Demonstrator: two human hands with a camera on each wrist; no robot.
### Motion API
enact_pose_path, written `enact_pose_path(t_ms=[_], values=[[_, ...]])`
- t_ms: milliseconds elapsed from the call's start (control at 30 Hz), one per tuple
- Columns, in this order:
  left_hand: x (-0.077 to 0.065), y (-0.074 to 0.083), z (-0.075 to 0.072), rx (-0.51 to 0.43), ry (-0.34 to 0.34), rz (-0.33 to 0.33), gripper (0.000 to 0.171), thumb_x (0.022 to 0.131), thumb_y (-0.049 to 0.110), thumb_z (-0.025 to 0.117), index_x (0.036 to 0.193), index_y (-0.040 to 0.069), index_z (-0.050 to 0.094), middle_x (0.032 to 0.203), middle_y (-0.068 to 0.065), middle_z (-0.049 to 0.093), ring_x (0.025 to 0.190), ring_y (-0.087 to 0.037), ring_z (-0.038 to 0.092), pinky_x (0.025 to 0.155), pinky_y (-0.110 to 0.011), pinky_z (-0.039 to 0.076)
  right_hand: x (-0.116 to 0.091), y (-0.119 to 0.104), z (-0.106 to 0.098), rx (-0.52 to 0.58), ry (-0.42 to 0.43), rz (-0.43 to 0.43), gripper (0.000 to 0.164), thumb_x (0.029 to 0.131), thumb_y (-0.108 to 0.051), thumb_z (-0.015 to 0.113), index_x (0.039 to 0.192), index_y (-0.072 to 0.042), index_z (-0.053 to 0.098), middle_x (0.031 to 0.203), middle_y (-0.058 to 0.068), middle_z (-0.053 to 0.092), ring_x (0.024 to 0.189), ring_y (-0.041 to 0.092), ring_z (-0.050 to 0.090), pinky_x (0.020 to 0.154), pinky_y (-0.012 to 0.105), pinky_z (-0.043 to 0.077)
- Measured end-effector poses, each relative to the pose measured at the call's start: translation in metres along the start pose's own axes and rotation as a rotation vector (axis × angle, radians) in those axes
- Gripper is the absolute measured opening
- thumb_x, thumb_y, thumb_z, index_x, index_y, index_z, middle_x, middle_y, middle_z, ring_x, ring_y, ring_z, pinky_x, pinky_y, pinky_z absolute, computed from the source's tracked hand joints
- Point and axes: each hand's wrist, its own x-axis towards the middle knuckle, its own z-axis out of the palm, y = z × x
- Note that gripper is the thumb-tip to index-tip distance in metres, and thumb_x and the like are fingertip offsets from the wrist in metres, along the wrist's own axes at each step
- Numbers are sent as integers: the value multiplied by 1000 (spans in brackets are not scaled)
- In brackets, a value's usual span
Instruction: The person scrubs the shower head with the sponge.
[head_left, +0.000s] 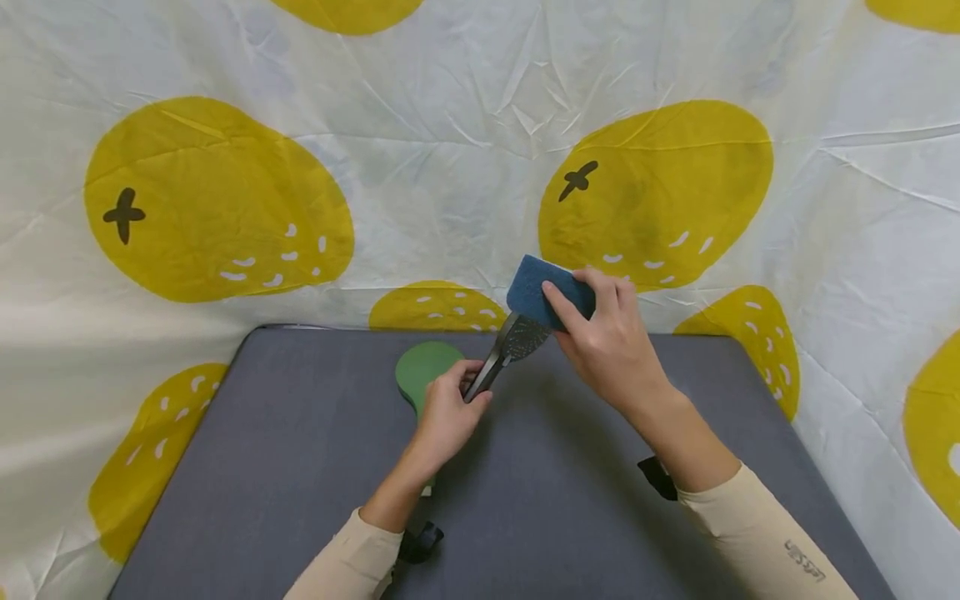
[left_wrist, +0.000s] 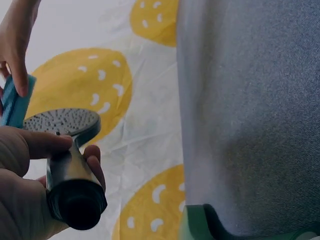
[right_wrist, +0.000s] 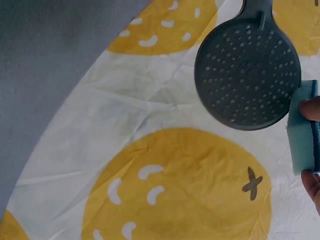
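My left hand [head_left: 448,414] grips the handle of a dark grey hand-held shower head [head_left: 523,337], raised above the table with its head pointing up and away. In the left wrist view the thumb lies along the handle, whose round black end faces the camera. A blue sponge [head_left: 534,287] is pinched between the thumb and fingers of my right hand [head_left: 611,342]. Its paler foam side [right_wrist: 301,142] faces the shower head, right by the rim of the nozzle face [right_wrist: 247,75]. Whether the two touch is hard to tell.
On the grey table [head_left: 300,467] lies a round green object [head_left: 427,371] with a handle, partly hidden behind my left hand. A white cloth [head_left: 450,192] with large yellow fruit prints hangs behind the table and around its sides.
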Motion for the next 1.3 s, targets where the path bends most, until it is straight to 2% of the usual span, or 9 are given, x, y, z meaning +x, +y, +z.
enact_pose_path(t_ms=[133, 300, 400, 567, 667, 767, 933, 1067, 1300], values=[[2, -1, 0, 26, 39, -6, 38, 87, 1, 79, 124, 3, 69, 108, -11, 75, 92, -22, 70, 73, -31, 59, -3, -12, 5, -27, 7, -52, 60, 81, -13, 89, 135, -3, 66, 129, 35, 52, 105, 49, 51, 87, 58, 49], [2, 0, 1, 13, 4, -24, 39, 89, 4, 80, 125, 3, 68, 109, -12, 74, 91, -21, 70, 73, -32, 60, -14, -28, 17, -12, 4, -122, 62, 78, -14, 92, 134, -4, 68, 124, 34, 52, 99, 46, 51, 84, 55, 54], [3, 0, 2, -33, -29, -27, 38, 89, 5, 79, 125, 2, 67, 109, -13, 74, 92, -21, 70, 75, -33, 61, -20, -34, 25, -13, 1, -154, 62, 77, -16, 92, 133, -4, 68, 122, 33, 54, 96, 45, 51, 83, 54, 56], [4, 0, 4, -180, -113, -31, 36, 92, 4, 76, 127, 0, 65, 111, -17, 72, 88, -21, 68, 72, -30, 58, -30, -38, 31, 0, -34, -171, 65, 76, -21, 94, 134, -6, 68, 123, 31, 55, 96, 44, 53, 84, 53, 57], [5, 1, 5, -270, -142, -49, 37, 93, 0, 73, 128, -2, 63, 113, -20, 70, 87, -24, 71, 73, -30, 60, -31, -37, 29, 37, -53, -149, 64, 78, -20, 93, 136, -7, 67, 126, 31, 53, 100, 45, 52, 86, 55, 57], [6, 1, 6, -321, -150, -53, 37, 94, -2, 71, 129, -4, 61, 112, -22, 70, 87, -27, 74, 74, -32, 63, -29, -32, 26, 82, -51, -119, 65, 78, -17, 92, 137, -7, 66, 129, 32, 51, 103, 47, 51, 87, 57, 56], [5, 2, 6, -323, -180, -43, 37, 95, -4, 69, 131, -6, 60, 107, -24, 71, 79, -29, 73, 69, -32, 63, -21, -15, 21, 105, -35, -64, 65, 79, -13, 91, 139, -6, 64, 132, 34, 49, 106, 49, 50, 89, 58, 53], [3, -1, 7, -350, -204, -63, 36, 95, -5, 67, 131, -6, 59, 106, -26, 70, 77, -29, 72, 68, -33, 64, -15, 0, 17, 128, -32, -11, 67, 80, -13, 90, 140, -4, 62, 133, 36, 49, 115, 50, 49, 94, 62, 50], [0, -6, 4, -353, -221, -90, 29, 98, -1, 64, 126, -1, 57, 101, -26, 71, 69, -20, 68, 63, -31, 60, -12, 16, 12, 265, 0, 112, 70, 79, -10, 90, 142, -4, 60, 137, 35, 47, 127, 48, 45, 92, 57, 51]])
